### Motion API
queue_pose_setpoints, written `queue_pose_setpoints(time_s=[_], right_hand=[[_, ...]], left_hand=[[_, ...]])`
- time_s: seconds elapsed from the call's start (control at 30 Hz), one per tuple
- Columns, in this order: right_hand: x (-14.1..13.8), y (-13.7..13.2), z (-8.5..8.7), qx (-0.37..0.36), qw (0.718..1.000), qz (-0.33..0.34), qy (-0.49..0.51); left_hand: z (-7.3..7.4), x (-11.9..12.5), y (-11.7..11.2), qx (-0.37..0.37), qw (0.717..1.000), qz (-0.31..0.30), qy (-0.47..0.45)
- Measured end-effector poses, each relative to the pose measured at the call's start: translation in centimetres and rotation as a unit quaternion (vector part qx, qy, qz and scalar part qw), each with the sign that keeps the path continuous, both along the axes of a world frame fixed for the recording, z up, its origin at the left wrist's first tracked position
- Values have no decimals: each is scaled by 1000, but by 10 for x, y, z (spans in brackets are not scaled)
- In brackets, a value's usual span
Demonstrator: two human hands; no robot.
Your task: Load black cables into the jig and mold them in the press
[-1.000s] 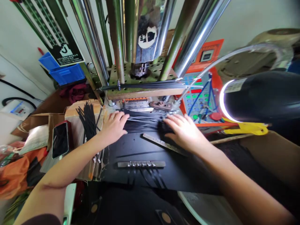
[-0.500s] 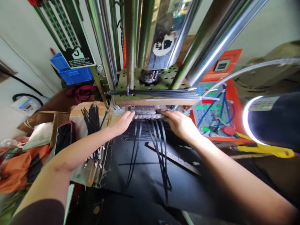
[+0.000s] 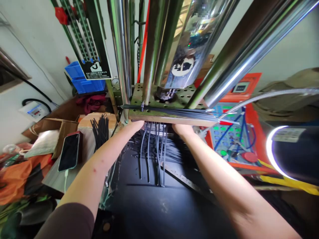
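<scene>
Under the press's upper plate, my left hand and my right hand are at opposite ends of a segmented metal bar. The plate's edge covers my fingertips and most of the bar. Several thin black cables hang from the bar towards me, over the black work surface. Another bundle of black cables lies across the top of the plate, with light tips at the right. A second slotted metal strip rests diagonally on the work surface below my hands.
Steel columns rise around the plate. To the left are a phone, a bunch of black cables and blue bins. At right stand an orange control panel with buttons and a ring lamp.
Both hands and the metal bar have moved forward, from in front of the press to under its plate. The hanging cables moved along with them. My view has shifted, so the press appears lower.
</scene>
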State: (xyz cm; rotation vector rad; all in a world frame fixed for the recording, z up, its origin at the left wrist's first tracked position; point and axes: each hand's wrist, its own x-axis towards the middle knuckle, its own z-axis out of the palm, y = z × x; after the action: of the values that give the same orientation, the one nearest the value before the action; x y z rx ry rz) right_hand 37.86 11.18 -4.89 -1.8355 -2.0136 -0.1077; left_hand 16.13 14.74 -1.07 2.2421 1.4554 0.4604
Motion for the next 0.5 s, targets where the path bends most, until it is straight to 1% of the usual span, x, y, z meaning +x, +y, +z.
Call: queue_pose_setpoints(time_s=[0.1, 0.17, 0.27, 0.33, 0.37, 0.43, 0.47, 0.5], right_hand=[[-19, -15, -1, -31, 999, -3, -32], [-31, -28, -3, -48, 997, 4, -53], [-43, -39, -2, -68, 995, 13, -74], [-47, -36, 4, -85, 993, 11, -77], [-48, -32, 9, -95, 993, 9, -76], [-49, -27, 22, -115, 991, 12, -67], [-49, -30, 29, -123, 990, 19, -59], [-49, -39, 35, -129, 990, 30, -48]], left_hand=[[-3, 12, -13, 44, 996, -56, 53], [-11, 20, -26, 73, 990, -86, 87], [-24, 30, -42, 107, 981, -99, 129], [-27, 36, -43, 116, 977, -98, 148], [-26, 39, -41, 114, 976, -98, 156], [-18, 43, -36, 98, 976, -101, 168], [-11, 41, -36, 85, 976, -104, 174], [-3, 35, -38, 71, 976, -106, 178]])
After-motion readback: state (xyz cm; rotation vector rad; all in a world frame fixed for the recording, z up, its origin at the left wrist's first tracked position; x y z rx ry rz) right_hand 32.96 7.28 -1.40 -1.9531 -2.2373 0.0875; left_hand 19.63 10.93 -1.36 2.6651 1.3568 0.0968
